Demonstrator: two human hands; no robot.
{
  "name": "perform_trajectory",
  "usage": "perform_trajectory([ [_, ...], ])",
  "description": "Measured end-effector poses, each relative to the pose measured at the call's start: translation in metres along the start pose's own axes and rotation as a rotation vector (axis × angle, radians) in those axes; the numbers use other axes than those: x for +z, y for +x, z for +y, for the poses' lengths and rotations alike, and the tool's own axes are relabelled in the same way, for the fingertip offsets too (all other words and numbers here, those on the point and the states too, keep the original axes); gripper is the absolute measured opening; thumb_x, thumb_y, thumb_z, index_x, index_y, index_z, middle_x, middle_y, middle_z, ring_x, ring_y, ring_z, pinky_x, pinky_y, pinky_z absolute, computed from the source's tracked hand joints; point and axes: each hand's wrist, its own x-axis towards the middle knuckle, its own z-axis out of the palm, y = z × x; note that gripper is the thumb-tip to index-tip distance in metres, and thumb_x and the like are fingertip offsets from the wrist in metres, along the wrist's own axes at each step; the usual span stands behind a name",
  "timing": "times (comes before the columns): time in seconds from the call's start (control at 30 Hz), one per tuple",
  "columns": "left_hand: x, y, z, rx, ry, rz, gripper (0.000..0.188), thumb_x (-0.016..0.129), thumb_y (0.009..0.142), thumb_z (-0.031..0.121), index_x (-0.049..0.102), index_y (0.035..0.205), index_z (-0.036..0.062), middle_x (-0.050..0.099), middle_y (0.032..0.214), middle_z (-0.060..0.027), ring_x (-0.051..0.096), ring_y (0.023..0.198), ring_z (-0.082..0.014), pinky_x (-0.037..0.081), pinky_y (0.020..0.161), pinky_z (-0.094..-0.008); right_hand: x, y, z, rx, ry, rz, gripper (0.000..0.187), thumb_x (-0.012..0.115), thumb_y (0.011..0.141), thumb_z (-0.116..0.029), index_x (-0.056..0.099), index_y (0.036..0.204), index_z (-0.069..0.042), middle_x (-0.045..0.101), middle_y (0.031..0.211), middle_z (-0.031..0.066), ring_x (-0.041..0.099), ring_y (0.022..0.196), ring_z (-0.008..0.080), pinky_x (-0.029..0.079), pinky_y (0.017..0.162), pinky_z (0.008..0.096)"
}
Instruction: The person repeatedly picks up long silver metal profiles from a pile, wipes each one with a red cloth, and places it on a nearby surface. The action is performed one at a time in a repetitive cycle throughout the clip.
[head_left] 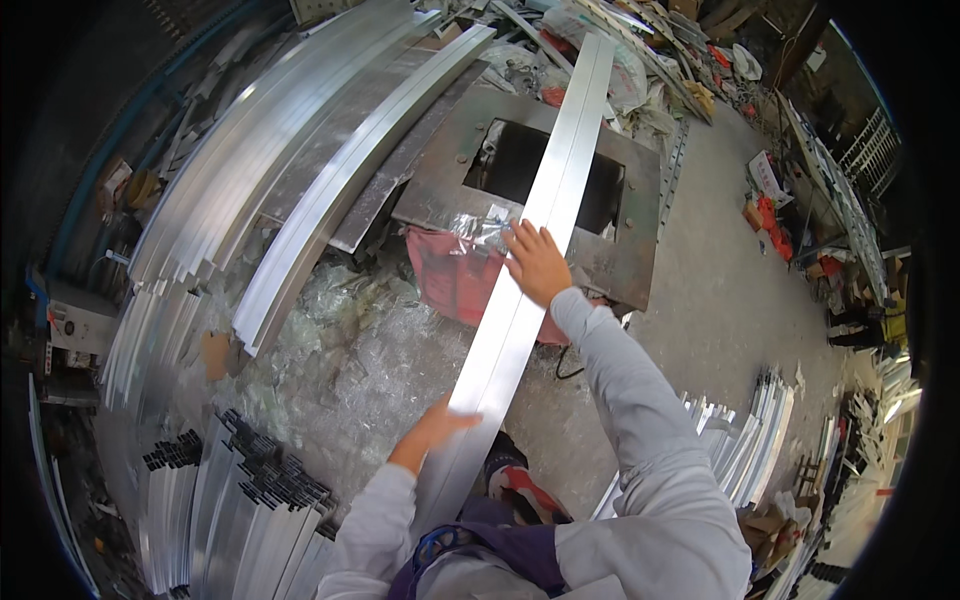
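A long silver aluminium profile point(535, 235) with a groove along its face slants from my body out across a metal machine table point(645, 215). My right hand point(538, 262) rests flat on the profile near the table's front edge, its fingers spread. Closer to my body, my left hand point(435, 432) holds the profile's left edge; part of it shows on the top face, and the fingers under the edge are hidden. Below the profile, the table's rectangular opening point(510, 155) looks dark. Red cloth point(440, 270) hangs at the table's front.
Left of the table lies another profile point(365, 150), beside a large stack of profiles point(240, 150). Bundles with black ends point(270, 465) stand at lower left. More profiles point(745, 440) lie at right. Clear plastic wrap point(340, 370) covers the floor, and scrap point(690, 50) is heaped behind.
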Motion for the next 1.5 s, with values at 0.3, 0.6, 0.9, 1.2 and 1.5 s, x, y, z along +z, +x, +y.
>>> perform_trajectory([
  [0.3,-0.052,0.168,0.176,0.128,0.054,0.109,0.057,0.079,0.075,0.032,0.062,0.118,-0.0017,0.069,0.106,-0.0158,0.066,0.097,-0.0254,0.05,0.086,-0.035,0.016,0.103,0.09,0.12,-0.046,0.025,0.049,0.045,0.098,-0.034,0.042,0.142,-0.012,0.039,0.149,0.0108,0.034,0.139,0.0286,0.026,0.114,0.0443],
  [0.6,-0.045,0.075,0.09,0.043,0.035,0.128,0.066,0.081,0.074,0.033,0.057,0.124,-0.0017,0.066,0.113,-0.0165,0.062,0.105,-0.0245,0.047,0.092,-0.0351,0.033,0.104,0.045,0.143,0.053,0.099,0.054,0.049,0.095,-0.043,0.048,0.138,-0.012,0.037,0.15,0.0096,0.027,0.143,0.0261,0.018,0.116,0.0492],
  [0.9,-0.019,-0.115,-0.112,-0.166,0.061,0.164,0.087,0.081,0.069,0.046,0.048,0.132,-0.0035,0.061,0.121,-0.0242,0.059,0.115,-0.0289,0.045,0.097,-0.0371,0.014,-0.032,-0.142,0.153,0.154,0.089,0.048,0.058,0.088,-0.036,0.056,0.127,-0.008,0.041,0.146,0.0145,0.03,0.141,0.0299,0.019,0.113,0.0569],
  [1.2,0.002,-0.377,-0.201,-0.396,-0.001,0.098,0.082,0.08,0.069,0.046,0.052,0.131,0.0011,0.066,0.113,-0.0183,0.063,0.104,-0.0233,0.048,0.091,-0.0334,-0.035,-0.21,-0.37,0.166,0.259,-0.048,0.047,0.06,0.086,-0.035,0.058,0.126,-0.01,0.039,0.147,0.0152,0.027,0.141,0.0322,0.019,0.112,0.058],
  [1.5,-0.001,-0.544,-0.332,-0.522,0.134,0.115,0.09,0.078,0.072,0.041,0.041,0.139,-0.0051,0.066,0.112,-0.0216,0.064,0.102,-0.0253,0.049,0.089,-0.0325,-0.101,-0.292,-0.453,0.224,0.947,-0.083,0.058,0.065,0.084,-0.019,0.046,0.136,-0.005,0.038,0.146,0.0188,0.034,0.136,0.0378,0.025,0.113,0.0468],
])
